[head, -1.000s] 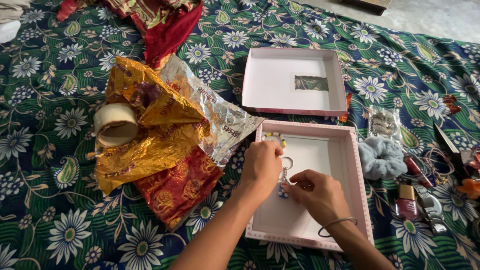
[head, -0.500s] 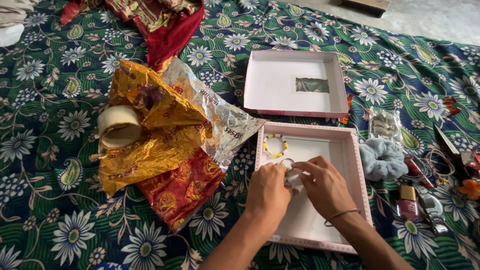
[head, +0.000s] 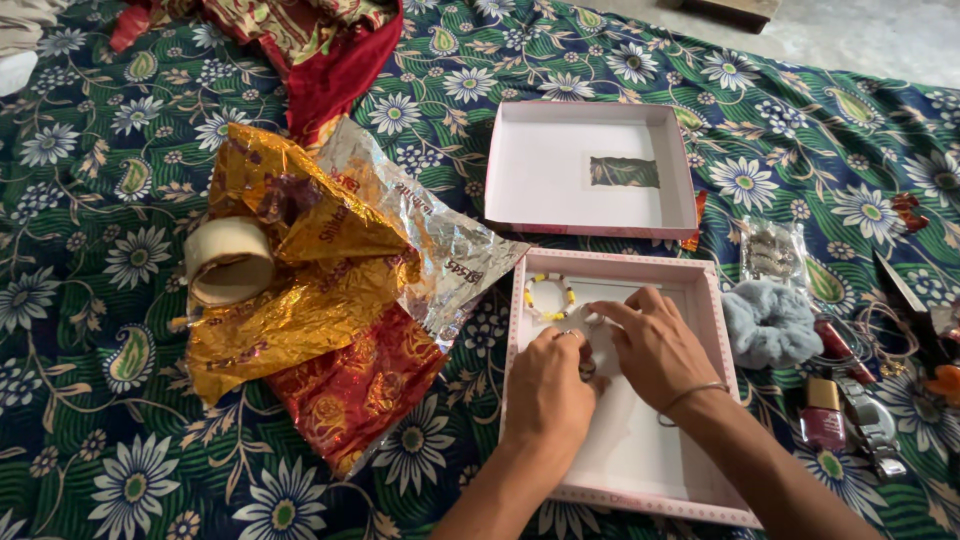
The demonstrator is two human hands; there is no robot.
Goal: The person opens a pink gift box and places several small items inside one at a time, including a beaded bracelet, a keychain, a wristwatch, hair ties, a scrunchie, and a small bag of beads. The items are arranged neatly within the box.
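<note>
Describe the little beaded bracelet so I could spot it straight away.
Find the open pink box nearest the person, on the flowered cloth. In its far left corner, just beyond the left hand and right hand, lies the bracelet. It is a small ring of yellow and white beads, the only beaded loop in the box.

Left of the left hand lies crumpled gold, red and silver foil wrapper; beyond it, an open pink-edged white box lid.
</note>
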